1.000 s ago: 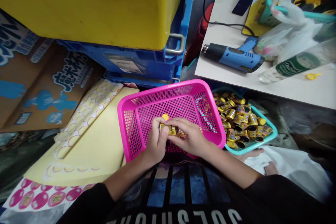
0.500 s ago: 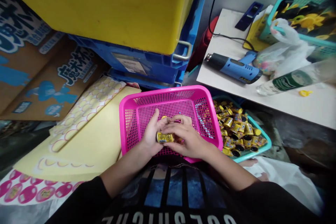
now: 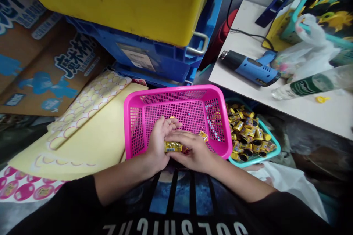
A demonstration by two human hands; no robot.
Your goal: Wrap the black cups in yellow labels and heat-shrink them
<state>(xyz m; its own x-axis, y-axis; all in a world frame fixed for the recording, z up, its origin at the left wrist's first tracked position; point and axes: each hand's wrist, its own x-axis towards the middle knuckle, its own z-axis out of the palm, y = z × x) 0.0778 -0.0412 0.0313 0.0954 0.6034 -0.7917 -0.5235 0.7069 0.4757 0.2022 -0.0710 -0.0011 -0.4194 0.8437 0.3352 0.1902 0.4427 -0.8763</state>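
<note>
Both hands meet over the near part of a pink mesh basket [image 3: 143,97] resting on my lap. My left hand [image 3: 158,143] cups a small yellow bottle [image 3: 173,147] lying on its side, with a yellow sticker [image 3: 172,118] near its fingertips. My right hand [image 3: 190,148] is closed over the same bottle from the right. Another small yellow piece [image 3: 203,136] lies in the basket just past my right fingers. A teal basket [image 3: 271,152] with several yellow bottles [image 3: 248,132] sits right of the pink one.
Yellow sticker sheets [image 3: 91,139] and pink sticker sheets [image 3: 16,187] lie to the left. Cardboard boxes [image 3: 52,69], a blue crate [image 3: 154,58] and a yellow bin [image 3: 124,0] stand behind. A white table [image 3: 303,102] on the right holds a blue heat gun [image 3: 250,68], a bottle [image 3: 311,82] and bags.
My hands have drawn nearer to my body inside the pink basket. The bottle has turned on its side between them. The view has shifted slightly right.
</note>
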